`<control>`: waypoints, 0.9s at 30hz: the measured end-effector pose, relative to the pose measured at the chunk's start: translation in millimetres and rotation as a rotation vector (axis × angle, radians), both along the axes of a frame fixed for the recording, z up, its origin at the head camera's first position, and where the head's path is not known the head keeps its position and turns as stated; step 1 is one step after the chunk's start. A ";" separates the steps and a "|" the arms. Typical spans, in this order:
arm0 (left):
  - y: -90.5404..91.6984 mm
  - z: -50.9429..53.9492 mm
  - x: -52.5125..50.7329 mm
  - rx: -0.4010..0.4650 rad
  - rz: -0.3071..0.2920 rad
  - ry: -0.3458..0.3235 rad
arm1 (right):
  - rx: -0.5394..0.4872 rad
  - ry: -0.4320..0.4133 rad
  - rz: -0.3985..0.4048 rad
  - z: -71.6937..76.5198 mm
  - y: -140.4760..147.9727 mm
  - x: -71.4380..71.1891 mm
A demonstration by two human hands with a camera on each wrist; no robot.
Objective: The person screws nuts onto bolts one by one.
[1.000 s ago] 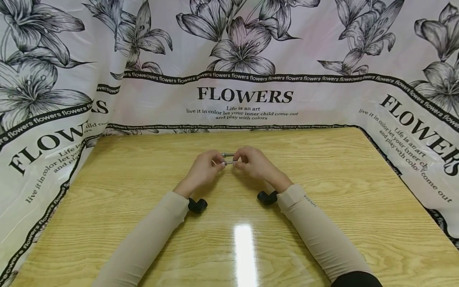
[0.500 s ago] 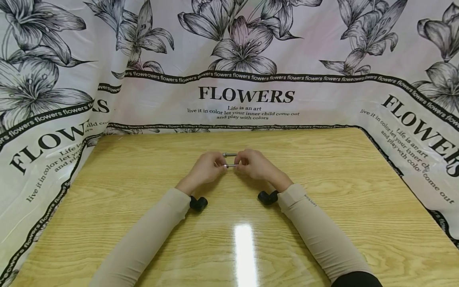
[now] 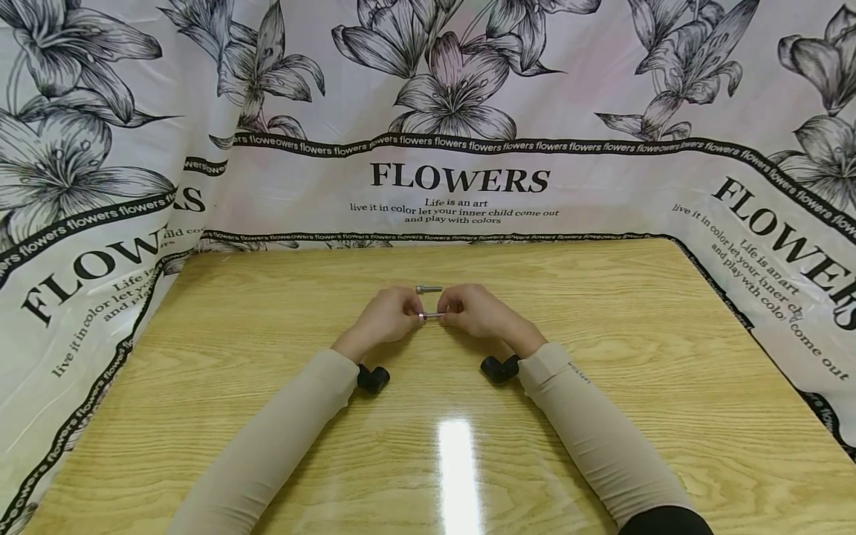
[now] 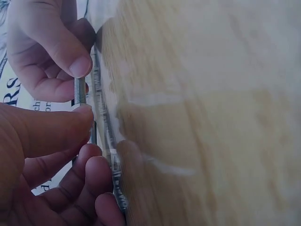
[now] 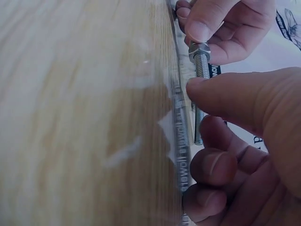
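Both hands meet over the middle of the table around one metal bolt. My left hand pinches the bolt's left end between thumb and fingers. In the right wrist view a hex piece shows right at the left thumb; whether it is a nut or the head I cannot tell. My right hand pinches the threaded shank with thumb and index finger, its other fingers curled. The left wrist view shows a short length of thread between the two thumbs. A second bolt lies just beyond the hands.
The wood-grain table has a glossy surface with a bright light reflection. A white flower-printed cloth hangs along its back and sides. Black wrist devices hang by the sleeve cuffs, over the table.
Both hands have moved slightly toward the person with the held bolt. The second bolt, partly covered by the right fingers before, now shows in full.
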State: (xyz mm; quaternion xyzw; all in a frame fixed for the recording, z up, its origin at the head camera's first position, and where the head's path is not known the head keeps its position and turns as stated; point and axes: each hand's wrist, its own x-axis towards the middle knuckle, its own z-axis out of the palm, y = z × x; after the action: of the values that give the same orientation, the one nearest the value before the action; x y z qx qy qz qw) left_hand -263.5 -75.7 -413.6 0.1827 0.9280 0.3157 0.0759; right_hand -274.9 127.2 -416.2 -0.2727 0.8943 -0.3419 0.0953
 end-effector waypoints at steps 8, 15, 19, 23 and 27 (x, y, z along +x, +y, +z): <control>1.8 0.4 -0.3 -0.077 0.000 -0.032 | 0.034 0.014 0.024 -3.6 -0.7 -1.0; 1.9 0.5 -0.3 -0.102 0.003 -0.039 | 0.041 0.010 0.020 -5.5 -1.2 -1.4; 1.7 -0.7 -0.6 -0.108 0.006 -0.039 | 0.042 0.010 0.022 -5.8 -1.5 -2.0; 1.9 -0.6 -0.7 -0.111 0.007 -0.038 | 0.048 0.007 0.024 -5.2 -1.3 -2.3; 1.8 0.5 -0.2 -0.110 0.005 -0.039 | 0.037 0.006 0.022 -4.3 -0.6 -2.2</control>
State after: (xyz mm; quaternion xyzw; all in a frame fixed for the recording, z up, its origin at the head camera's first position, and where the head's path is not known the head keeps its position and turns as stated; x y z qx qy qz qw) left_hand -263.7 -73.9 -413.1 0.1699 0.9427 0.2678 0.1034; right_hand -277.1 126.6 -420.5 -0.2817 0.8976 -0.3236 0.1012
